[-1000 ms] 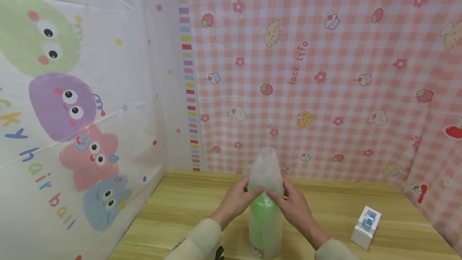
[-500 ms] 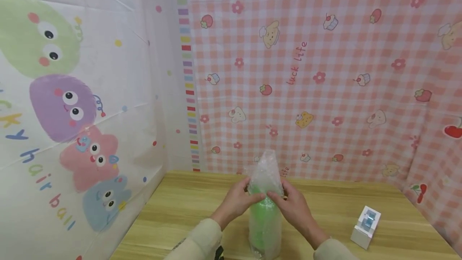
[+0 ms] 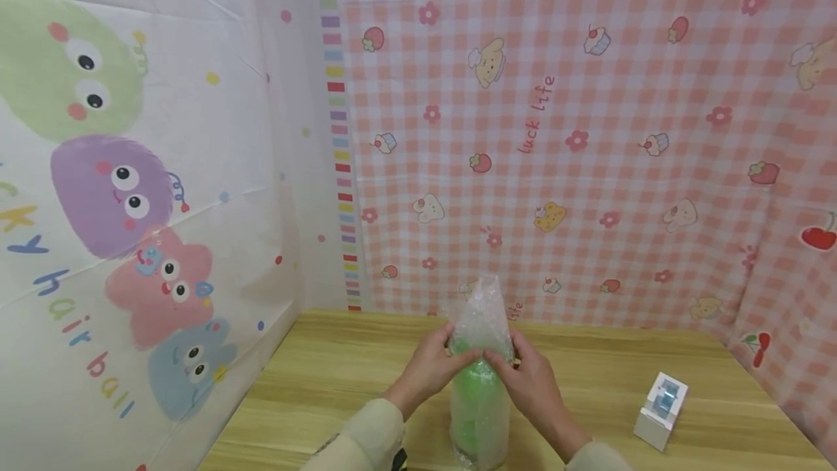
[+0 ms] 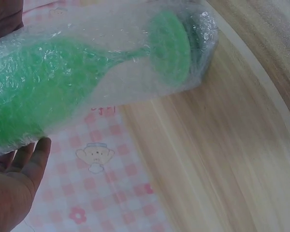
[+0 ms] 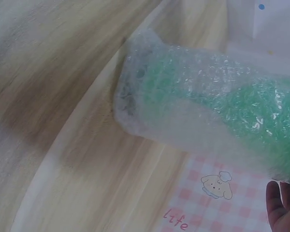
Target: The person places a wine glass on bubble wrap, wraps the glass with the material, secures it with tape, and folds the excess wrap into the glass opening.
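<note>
A green stemmed goblet (image 3: 476,387) stands at the table's front, sheathed in clear bubble wrap (image 3: 484,307). The wrap rises above it to a narrow, pointed top. My left hand (image 3: 431,364) holds the wrapped goblet from the left and my right hand (image 3: 535,376) from the right, thumbs meeting on the near side and fingers round the sides. Through the plastic, the left wrist view shows the goblet's bowl (image 4: 43,87), thin stem and round foot (image 4: 171,48). Wrap extends past the foot. In the right wrist view the bubbled layer blurs the green shape.
On the right of the wooden table (image 3: 327,369) sits a small white box (image 3: 660,413) with a blue piece in its top. A black-and-yellow item (image 3: 399,459) peeks out by my left sleeve. Patterned cloths hang behind and at both sides.
The wrap's top has gone from rounded to narrower and pointed, and a little lower. My thumbs have slid slightly down and closed together. The white box has stayed in place.
</note>
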Demonstrator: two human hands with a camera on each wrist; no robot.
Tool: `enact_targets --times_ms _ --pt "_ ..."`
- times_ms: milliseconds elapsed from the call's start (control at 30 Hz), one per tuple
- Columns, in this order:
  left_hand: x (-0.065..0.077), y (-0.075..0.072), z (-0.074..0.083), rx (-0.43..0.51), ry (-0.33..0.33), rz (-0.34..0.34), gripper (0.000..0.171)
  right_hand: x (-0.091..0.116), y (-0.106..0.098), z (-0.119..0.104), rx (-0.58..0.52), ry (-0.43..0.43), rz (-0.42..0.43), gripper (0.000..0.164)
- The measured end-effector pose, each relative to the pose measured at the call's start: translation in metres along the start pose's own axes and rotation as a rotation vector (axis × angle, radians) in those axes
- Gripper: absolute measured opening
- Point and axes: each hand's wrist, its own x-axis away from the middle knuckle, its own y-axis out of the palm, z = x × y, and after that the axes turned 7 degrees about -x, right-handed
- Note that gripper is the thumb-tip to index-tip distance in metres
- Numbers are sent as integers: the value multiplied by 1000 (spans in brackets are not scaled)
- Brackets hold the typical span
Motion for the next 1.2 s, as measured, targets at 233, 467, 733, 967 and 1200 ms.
enact_targets --times_ms 233,467,733,967,1200 --pt "-1 3 -2 11 -8 24 51 -1 -4 -1 7 -4 -24 53" --pt "-2 6 -4 7 20 72 27 -3 -11 2 -83 20 -114 60" --pt "-2 2 -6 88 44 25 40 -1 -8 4 -176 70 -100 49" --pt "-1 1 -3 220 13 27 36 2 -6 4 -177 75 -76 38" --pt "-2 2 -2 141 23 61 29 3 -5 4 -119 6 -75 54"
